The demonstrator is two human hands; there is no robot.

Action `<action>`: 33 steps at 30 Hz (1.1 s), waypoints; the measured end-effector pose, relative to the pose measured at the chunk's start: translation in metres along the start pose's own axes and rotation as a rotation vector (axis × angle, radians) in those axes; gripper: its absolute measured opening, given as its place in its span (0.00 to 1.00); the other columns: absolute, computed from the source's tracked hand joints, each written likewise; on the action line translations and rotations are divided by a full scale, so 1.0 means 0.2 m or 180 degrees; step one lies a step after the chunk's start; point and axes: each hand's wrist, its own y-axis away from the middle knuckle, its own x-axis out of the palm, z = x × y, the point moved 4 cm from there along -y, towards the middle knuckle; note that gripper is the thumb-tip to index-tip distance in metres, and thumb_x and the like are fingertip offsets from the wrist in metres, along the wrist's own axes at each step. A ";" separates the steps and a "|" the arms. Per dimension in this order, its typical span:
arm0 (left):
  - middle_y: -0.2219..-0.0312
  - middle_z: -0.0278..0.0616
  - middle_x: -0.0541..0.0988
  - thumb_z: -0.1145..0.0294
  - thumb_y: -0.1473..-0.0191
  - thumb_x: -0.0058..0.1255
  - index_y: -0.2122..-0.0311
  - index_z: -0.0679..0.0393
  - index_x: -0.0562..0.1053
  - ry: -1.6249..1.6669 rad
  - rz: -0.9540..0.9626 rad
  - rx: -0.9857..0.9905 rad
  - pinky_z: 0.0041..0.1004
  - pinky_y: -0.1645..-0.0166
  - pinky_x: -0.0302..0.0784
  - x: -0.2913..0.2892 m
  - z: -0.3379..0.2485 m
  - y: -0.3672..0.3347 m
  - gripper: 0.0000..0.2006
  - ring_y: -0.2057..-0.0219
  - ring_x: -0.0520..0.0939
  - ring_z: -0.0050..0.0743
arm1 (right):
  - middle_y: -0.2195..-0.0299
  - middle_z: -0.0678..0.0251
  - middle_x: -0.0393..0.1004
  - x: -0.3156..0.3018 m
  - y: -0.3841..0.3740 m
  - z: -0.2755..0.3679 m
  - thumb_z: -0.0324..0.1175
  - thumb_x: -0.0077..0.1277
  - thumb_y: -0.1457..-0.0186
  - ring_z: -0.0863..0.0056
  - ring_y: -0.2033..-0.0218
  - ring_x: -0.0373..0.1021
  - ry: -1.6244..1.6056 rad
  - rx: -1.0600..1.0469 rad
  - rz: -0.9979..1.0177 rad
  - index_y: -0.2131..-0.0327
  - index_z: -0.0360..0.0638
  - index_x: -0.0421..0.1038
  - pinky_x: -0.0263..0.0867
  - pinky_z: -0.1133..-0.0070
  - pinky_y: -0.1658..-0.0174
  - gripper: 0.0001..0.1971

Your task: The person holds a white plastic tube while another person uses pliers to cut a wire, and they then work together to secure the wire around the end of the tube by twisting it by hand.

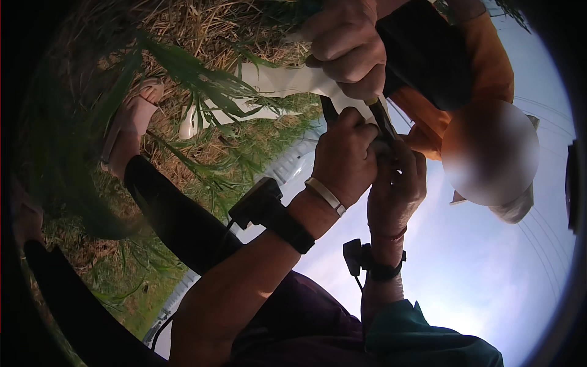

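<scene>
My left hand (345,153), with a pale bracelet and a black strapped-on device at the wrist, is closed in a fist; a dark flat strip (329,110) sticks up from it. Close beside it, my right hand (400,177) pinches a slim dark rod (382,119) with a yellowish end, between thumb and fingers. Another person's hand (348,52), closed, comes down from the top and meets the rod's yellowish end. The lower ends of the strip and the rod are hidden in my fingers.
A person in an orange top (492,58) and a pale hat leans in at the upper right, near my hands. White trouser-like shapes (275,82) lie behind the hands. Long green leaves (189,70) and dry straw (202,24) fill the left. My dark-clad leg (171,208) and sandalled foot show there.
</scene>
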 end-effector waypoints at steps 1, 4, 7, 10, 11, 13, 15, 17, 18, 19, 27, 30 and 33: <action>0.67 0.48 0.72 0.79 0.55 0.53 0.71 0.61 0.74 -0.0069 0.0024 0.0053 0.45 0.64 0.77 0.01 0.00 0.00 0.03 0.66 0.78 0.54 | 0.64 0.58 0.73 -0.01 0.00 0.00 0.17 0.49 0.45 0.66 0.65 0.76 -0.0016 -0.0029 -0.0079 0.46 0.40 0.74 0.74 0.73 0.64 0.22; 0.67 0.48 0.72 0.78 0.55 0.53 0.71 0.61 0.74 -0.0101 0.0014 0.0183 0.45 0.63 0.77 -0.01 -0.02 0.00 0.03 0.66 0.78 0.54 | 0.64 0.58 0.74 -0.01 0.02 0.00 0.18 0.50 0.45 0.66 0.65 0.76 0.0040 -0.0023 -0.0160 0.46 0.40 0.74 0.74 0.73 0.63 0.21; 0.66 0.47 0.72 0.78 0.55 0.53 0.71 0.61 0.74 -0.0123 0.0217 0.0051 0.45 0.62 0.77 0.00 -0.01 0.03 0.04 0.66 0.78 0.54 | 0.63 0.58 0.75 -0.02 0.03 -0.02 0.19 0.50 0.44 0.65 0.64 0.77 0.0004 0.0149 -0.0086 0.47 0.39 0.75 0.74 0.73 0.61 0.20; 0.67 0.47 0.72 0.78 0.56 0.53 0.70 0.62 0.74 -0.0048 0.0268 -0.0097 0.46 0.63 0.76 0.00 -0.01 0.03 0.05 0.67 0.78 0.53 | 0.61 0.57 0.76 0.00 0.03 -0.06 0.19 0.50 0.44 0.63 0.62 0.77 -0.0202 -0.0060 -0.0163 0.48 0.39 0.75 0.74 0.74 0.59 0.19; 0.67 0.47 0.72 0.78 0.56 0.53 0.70 0.62 0.74 -0.0051 0.0268 -0.0096 0.46 0.63 0.76 0.00 -0.02 0.03 0.05 0.67 0.78 0.53 | 0.61 0.57 0.76 0.00 0.02 -0.06 0.19 0.50 0.44 0.63 0.62 0.77 -0.0206 -0.0060 -0.0164 0.48 0.39 0.75 0.74 0.74 0.59 0.19; 0.67 0.47 0.71 0.79 0.57 0.53 0.70 0.61 0.75 -0.0167 0.0198 -0.0057 0.45 0.63 0.75 0.00 -0.02 0.02 0.06 0.68 0.78 0.53 | 0.61 0.57 0.76 0.01 0.02 -0.09 0.19 0.50 0.44 0.63 0.61 0.77 -0.0174 0.0093 -0.0039 0.48 0.39 0.75 0.74 0.73 0.58 0.19; 0.69 0.45 0.73 0.80 0.57 0.54 0.66 0.61 0.77 -0.0174 0.0090 -0.0099 0.41 0.64 0.76 -0.02 0.01 0.04 0.09 0.68 0.80 0.48 | 0.61 0.57 0.76 0.05 0.03 -0.09 0.19 0.50 0.44 0.64 0.61 0.77 -0.0330 0.0088 0.0022 0.48 0.39 0.75 0.74 0.73 0.57 0.19; 0.70 0.43 0.75 0.81 0.58 0.54 0.63 0.60 0.80 -0.0194 -0.0010 -0.0152 0.36 0.65 0.78 -0.05 0.03 0.06 0.13 0.69 0.81 0.44 | 0.61 0.57 0.76 0.07 0.03 -0.07 0.18 0.49 0.44 0.64 0.60 0.77 -0.0497 0.0095 0.0091 0.48 0.39 0.75 0.74 0.73 0.57 0.19; 0.69 0.43 0.75 0.81 0.58 0.54 0.62 0.60 0.80 -0.0158 -0.0037 -0.0168 0.36 0.65 0.78 -0.06 0.04 0.06 0.14 0.68 0.81 0.43 | 0.61 0.57 0.76 0.09 0.03 -0.07 0.18 0.49 0.44 0.65 0.61 0.77 -0.0568 0.0055 0.0121 0.49 0.39 0.75 0.74 0.73 0.57 0.19; 0.69 0.43 0.75 0.82 0.58 0.54 0.61 0.60 0.80 -0.0122 -0.0063 -0.0184 0.35 0.65 0.79 -0.06 0.05 0.07 0.15 0.68 0.82 0.43 | 0.61 0.57 0.76 0.10 0.03 -0.07 0.17 0.48 0.44 0.65 0.61 0.77 -0.0640 0.0017 0.0150 0.49 0.39 0.75 0.74 0.73 0.57 0.19; 0.67 0.44 0.75 0.82 0.57 0.54 0.58 0.59 0.78 -0.0613 0.0098 -0.0042 0.37 0.64 0.79 -0.12 0.03 0.05 0.17 0.68 0.81 0.46 | 0.61 0.59 0.76 0.18 0.05 -0.09 0.17 0.48 0.45 0.67 0.61 0.77 -0.1079 0.0310 0.0265 0.49 0.41 0.76 0.75 0.74 0.59 0.20; 0.67 0.44 0.75 0.82 0.58 0.54 0.57 0.59 0.78 -0.0596 0.0111 -0.0085 0.38 0.64 0.79 -0.11 0.03 0.04 0.18 0.68 0.81 0.47 | 0.61 0.60 0.76 0.19 0.06 -0.11 0.17 0.49 0.45 0.69 0.61 0.77 -0.1127 0.0537 0.0324 0.49 0.41 0.76 0.75 0.75 0.61 0.20; 0.67 0.45 0.75 0.82 0.57 0.55 0.57 0.58 0.77 -0.0692 0.0133 -0.0029 0.38 0.63 0.79 -0.11 0.03 0.05 0.18 0.66 0.81 0.48 | 0.60 0.60 0.76 0.21 0.06 -0.15 0.18 0.50 0.46 0.70 0.61 0.77 -0.1182 0.0582 0.0339 0.49 0.41 0.76 0.75 0.76 0.63 0.20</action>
